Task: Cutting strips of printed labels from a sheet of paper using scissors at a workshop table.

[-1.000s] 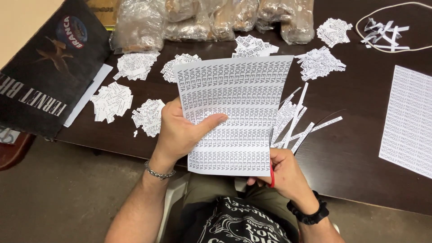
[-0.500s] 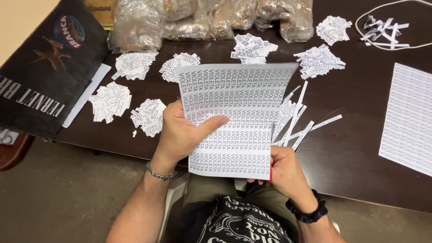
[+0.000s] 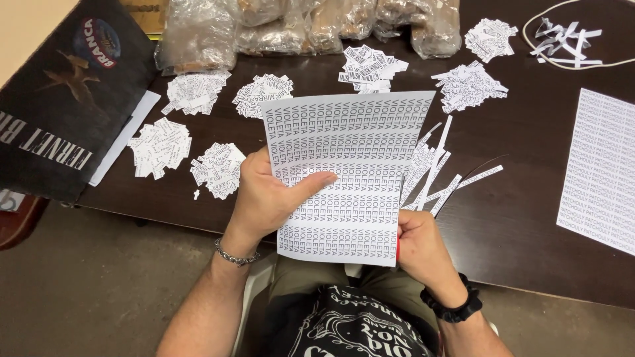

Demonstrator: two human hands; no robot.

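Head view: left hand point(image 3: 268, 195) pinches the printed sheet point(image 3: 347, 172) upright, thumb across its face, steadying it above the dark table point(image 3: 529, 231). Right hand point(image 3: 420, 244) is closed around red-handled scissors point(image 3: 399, 228) at the sheet's right edge, cut strips point(image 3: 440, 178) lying just beyond. Bare floor point(image 3: 99, 284) spreads below.

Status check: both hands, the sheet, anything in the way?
Left hand pinching printed sheet at its left edge. Right hand working red-handled scissors up its right edge. Cut strips beside blades, not blocking.
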